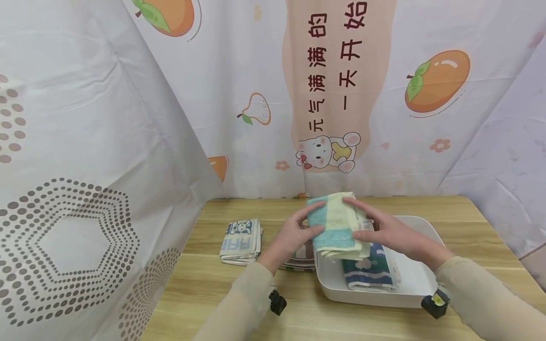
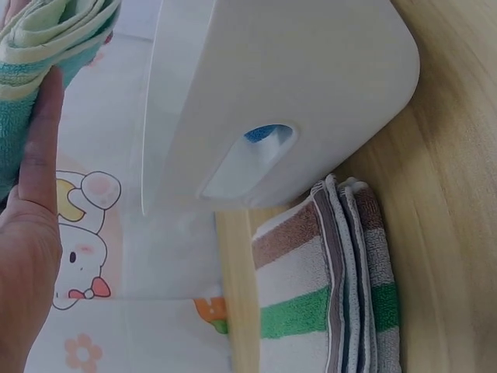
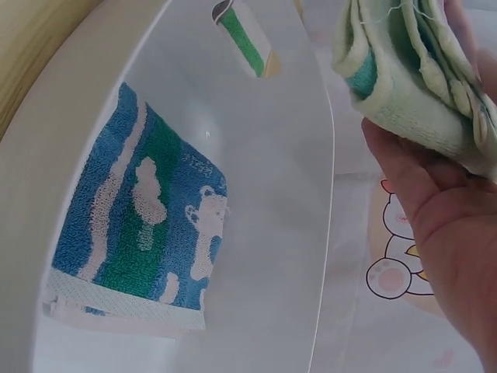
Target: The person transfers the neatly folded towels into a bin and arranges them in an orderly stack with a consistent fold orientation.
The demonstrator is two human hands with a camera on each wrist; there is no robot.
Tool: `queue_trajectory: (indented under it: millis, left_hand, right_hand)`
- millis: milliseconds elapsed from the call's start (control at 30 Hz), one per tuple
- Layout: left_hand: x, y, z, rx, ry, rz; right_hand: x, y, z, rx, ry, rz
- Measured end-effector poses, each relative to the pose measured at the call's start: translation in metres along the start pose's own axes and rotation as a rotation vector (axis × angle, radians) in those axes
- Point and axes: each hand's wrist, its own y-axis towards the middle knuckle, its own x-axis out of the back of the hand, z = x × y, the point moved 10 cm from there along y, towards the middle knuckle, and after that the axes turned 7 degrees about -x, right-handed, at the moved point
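Observation:
A folded towel [image 1: 337,222] in pale yellow and turquoise is held between both hands, raised above the left part of a white bin [image 1: 362,296]. My left hand [image 1: 298,232] grips its left side, thumb on the near face. The right hand [image 1: 390,232] grips the opposite side. In the wrist views the folded layers [image 3: 419,85] show at the towel's edge. Below it, inside the bin, lies a folded blue and green towel [image 3: 147,210] with white figures. A striped brown, white and green towel [image 2: 311,287] lies folded on the table, just outside the bin's left wall.
Farther left on the wooden table [image 1: 204,293] rests a folded white and blue towel [image 1: 241,241]. The bin's side has an oval handle hole [image 2: 248,159]. A printed curtain [image 1: 256,156] hangs behind the table, and another patterned curtain [image 1: 85,189] hangs at left.

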Motion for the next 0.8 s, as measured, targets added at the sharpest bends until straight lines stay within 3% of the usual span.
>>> queue_trajectory:
  millis: [267, 467, 800]
  left_hand:
    - [-0.003, 0.006, 0.007, 0.064, 0.081, -0.027]
    - [-0.010, 0.014, 0.013, 0.128, 0.132, -0.004]
    - [-0.026, 0.024, 0.024, 0.207, 0.180, 0.076]
  right_hand:
    - [0.005, 0.000, -0.007, -0.022, -0.044, -0.060]
    - [0.013, -0.003, -0.014, -0.037, -0.104, -0.097]
    - [0.017, -0.007, -0.033, -0.110, -0.024, -0.031]
